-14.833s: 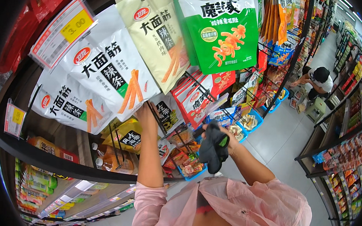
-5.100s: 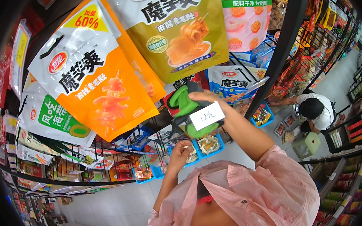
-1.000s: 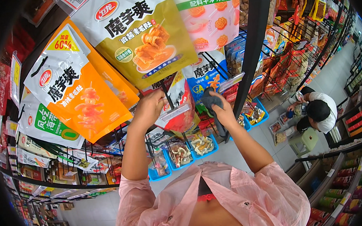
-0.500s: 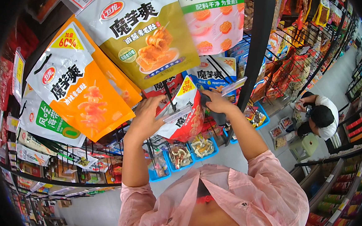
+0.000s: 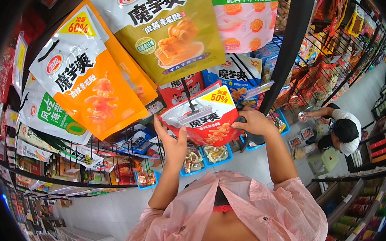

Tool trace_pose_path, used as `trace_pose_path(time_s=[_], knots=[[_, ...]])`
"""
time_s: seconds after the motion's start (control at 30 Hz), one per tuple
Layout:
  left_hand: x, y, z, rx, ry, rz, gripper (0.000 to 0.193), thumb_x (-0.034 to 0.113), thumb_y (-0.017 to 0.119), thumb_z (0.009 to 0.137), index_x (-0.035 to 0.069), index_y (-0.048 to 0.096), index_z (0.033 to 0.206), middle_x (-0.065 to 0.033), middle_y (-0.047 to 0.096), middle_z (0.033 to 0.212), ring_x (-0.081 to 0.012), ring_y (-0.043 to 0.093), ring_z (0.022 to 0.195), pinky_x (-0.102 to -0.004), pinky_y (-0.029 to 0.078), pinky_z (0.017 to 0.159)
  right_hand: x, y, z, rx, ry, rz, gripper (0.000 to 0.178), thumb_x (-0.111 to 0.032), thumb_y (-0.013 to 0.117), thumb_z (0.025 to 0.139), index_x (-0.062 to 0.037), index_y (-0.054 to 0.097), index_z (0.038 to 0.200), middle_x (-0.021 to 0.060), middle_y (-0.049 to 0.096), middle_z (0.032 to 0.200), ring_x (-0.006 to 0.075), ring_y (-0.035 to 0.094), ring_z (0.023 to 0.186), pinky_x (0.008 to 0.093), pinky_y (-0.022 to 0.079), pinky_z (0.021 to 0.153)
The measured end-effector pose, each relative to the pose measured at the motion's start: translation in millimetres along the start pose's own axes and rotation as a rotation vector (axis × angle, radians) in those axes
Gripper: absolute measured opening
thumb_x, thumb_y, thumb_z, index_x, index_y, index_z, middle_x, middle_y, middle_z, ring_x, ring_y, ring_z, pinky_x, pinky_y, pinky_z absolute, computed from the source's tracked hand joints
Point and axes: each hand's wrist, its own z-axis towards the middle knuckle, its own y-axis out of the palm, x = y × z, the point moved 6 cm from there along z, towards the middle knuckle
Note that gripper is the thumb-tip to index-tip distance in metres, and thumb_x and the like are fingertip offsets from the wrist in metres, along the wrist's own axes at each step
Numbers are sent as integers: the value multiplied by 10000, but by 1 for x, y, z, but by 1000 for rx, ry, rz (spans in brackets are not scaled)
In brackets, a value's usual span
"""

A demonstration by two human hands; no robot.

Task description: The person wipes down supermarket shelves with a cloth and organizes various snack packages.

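A red and white snack bag [image 5: 211, 130] with a yellow corner hangs at a black display hook [image 5: 188, 96], whose clear label holder lies across the bag's front. My left hand [image 5: 173, 144] grips its left edge, thumb in front and fingers along the side. At the opposite edge my right hand [image 5: 260, 121] pinches the bag with its thumb on the front. A dark grey object [image 5: 253, 139] sits under that right hand; its kind is unclear. Just above hang a large olive and white snack bag [image 5: 174, 41] and, to the left, an orange and white snack bag [image 5: 97, 91].
A pink snack bag [image 5: 249, 24] and a blue and white bag [image 5: 232, 77] hang near a black rack post [image 5: 293, 46]. Blue trays [image 5: 218, 157] of packets stand below. At right, a person in white [image 5: 348, 130] is beside a pale green stool [image 5: 322, 161].
The red and white bag now faces me more fully, its front spread between my hands. My left hand has moved right and down, the right hand a little right and down.
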Motion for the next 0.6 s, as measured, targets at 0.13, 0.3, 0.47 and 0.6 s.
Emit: trace_pose_path(time_s=[0.13,0.3,0.47,0.6], knots=[[-3,9,-9,53,20,-67,837,27,617,786,-18,71,1418,-197,184,1420,-282,290,1295,-414,199,1091,0,3,0,170,-49,-49,376,-402,633,807,-86,643,1011,144,568,1002,331,570,957,419,468,779],[-60,21,7,-92,-157,-296,748,11,618,784,-16,160,1375,-163,387,1298,-240,432,1179,-359,321,1017,-1,4,12,201,-60,-7,331,-355,617,829,-77,639,1007,141,568,1023,334,562,960,417,463,797],[-65,35,66,-78,-133,-313,527,184,690,812,-9,380,1193,-129,527,1109,-186,517,998,-310,406,891,-9,9,38,276,5,30,327,-346,577,850,-56,625,996,159,549,1106,348,536,1014,431,453,831],[-89,26,65,48,-130,-111,633,183,690,804,-30,336,1285,-187,459,1247,-254,461,1135,-334,353,971,-10,29,43,293,-144,61,316,-332,560,862,-71,613,1033,158,535,1115,350,521,1029,432,450,835]])
